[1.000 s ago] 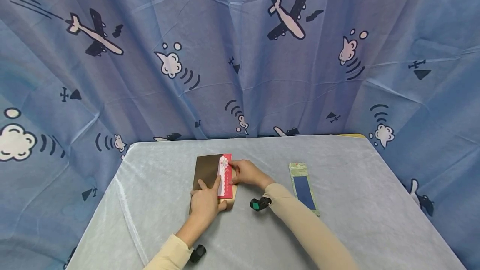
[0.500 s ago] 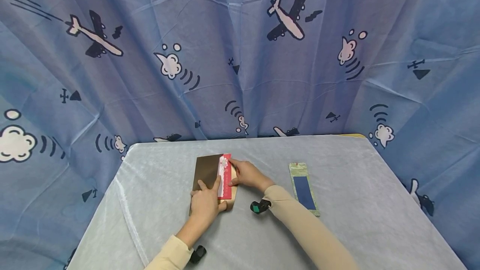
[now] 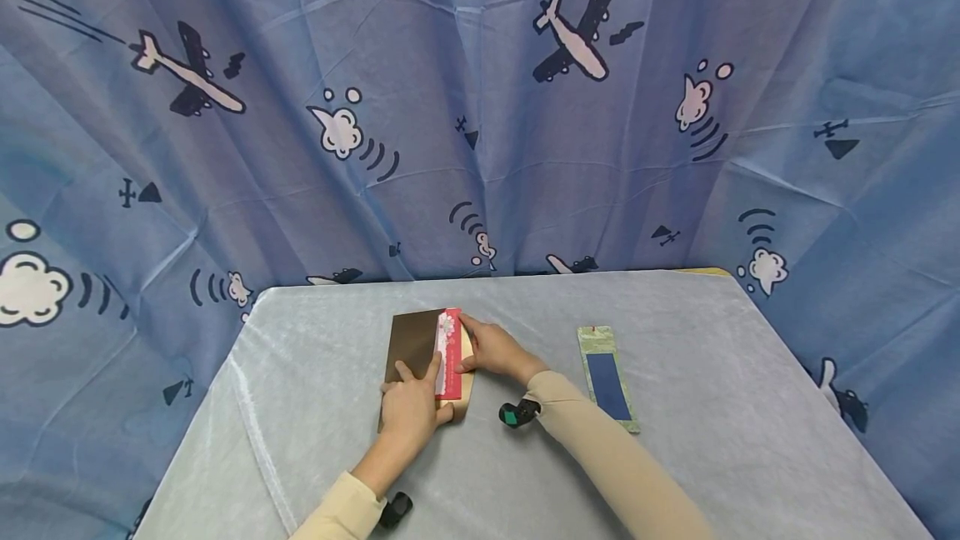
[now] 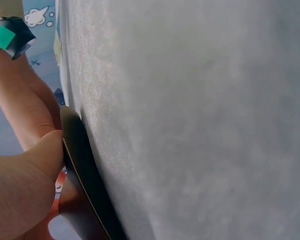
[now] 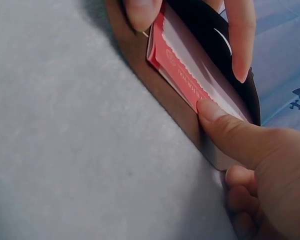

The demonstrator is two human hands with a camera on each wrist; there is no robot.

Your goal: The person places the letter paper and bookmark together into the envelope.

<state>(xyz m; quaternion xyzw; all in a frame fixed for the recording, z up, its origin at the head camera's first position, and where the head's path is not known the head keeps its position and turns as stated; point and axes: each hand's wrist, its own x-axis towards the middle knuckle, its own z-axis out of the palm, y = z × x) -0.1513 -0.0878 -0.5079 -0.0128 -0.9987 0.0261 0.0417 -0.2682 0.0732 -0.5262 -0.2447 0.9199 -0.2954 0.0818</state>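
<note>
A thin, flat dark-brown folder or notebook (image 3: 412,336) lies on the table in the head view, its right part light brown. On it sits a red-and-white card (image 3: 452,357) with white flowers. My left hand (image 3: 407,407) spreads over the cover, index finger along the card's left edge and thumb on the light-brown part. My right hand (image 3: 498,352) pinches the card's right edge; in the right wrist view its thumb presses the card (image 5: 182,75) beside printed lettering. The left wrist view has my left thumb against the dark edge (image 4: 82,150).
A narrow green strip (image 3: 597,340) with a dark-blue panel (image 3: 608,386) lies right of my right hand, partly behind the right sleeve (image 3: 600,448). A pale grey cloth (image 3: 315,340) covers the table. Behind hangs a blue curtain (image 3: 420,190) with printed airplanes.
The card has shifted slightly left and toward me on the brown piece. My right index finger has slid up a little along the card's edge; my left hand stays put.
</note>
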